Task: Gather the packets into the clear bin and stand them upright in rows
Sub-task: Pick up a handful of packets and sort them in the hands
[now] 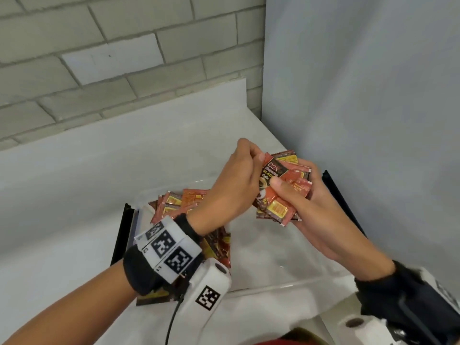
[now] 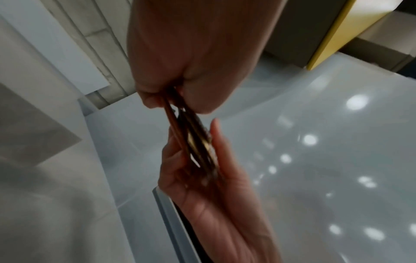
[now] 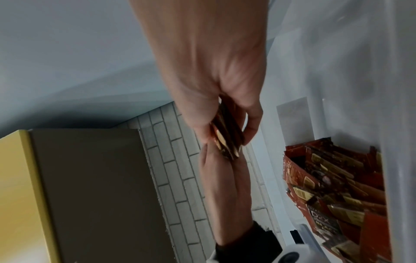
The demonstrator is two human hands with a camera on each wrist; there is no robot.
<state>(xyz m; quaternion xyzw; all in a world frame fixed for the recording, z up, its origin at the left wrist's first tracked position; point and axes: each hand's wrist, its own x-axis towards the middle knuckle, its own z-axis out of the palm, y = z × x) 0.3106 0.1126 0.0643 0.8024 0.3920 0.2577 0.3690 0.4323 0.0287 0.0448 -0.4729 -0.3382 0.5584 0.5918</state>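
Both hands are up over the clear bin (image 1: 286,286), and between them a fanned handful of packets (image 1: 281,185). The right hand (image 1: 311,207) cradles the bunch from below, thumb curled over the top packet, fingers wrapped behind. The left hand (image 1: 234,185) comes in from the left with fingers curled, pinching the top edge of the same bunch. From the left wrist view the packets show edge-on, thin and flat, squeezed between the left hand's thumb and fingers; from the right wrist view the right hand's fingers close round the stack's narrow side.

The packets are glossy foil sachets, red and dark brown with yellow panels, flat rectangles with crimped ends; the front one reads "D2X" and "Black Coffee". More of the same, the loose packets (image 1: 179,202), lie heaped and leaning in the left part of the bin, partly hidden behind the left wrist and its marker band (image 1: 169,247), white with black square codes.

The bin is see-through plastic with a thin shiny rim, its near-right floor bare. It sits on a smooth white counter (image 1: 87,170). Behind runs a grey brick wall (image 1: 99,58); a plain pale panel (image 1: 361,95) closes the right side. The wrist views catch a yellow-edged box (image 3: 22,195).
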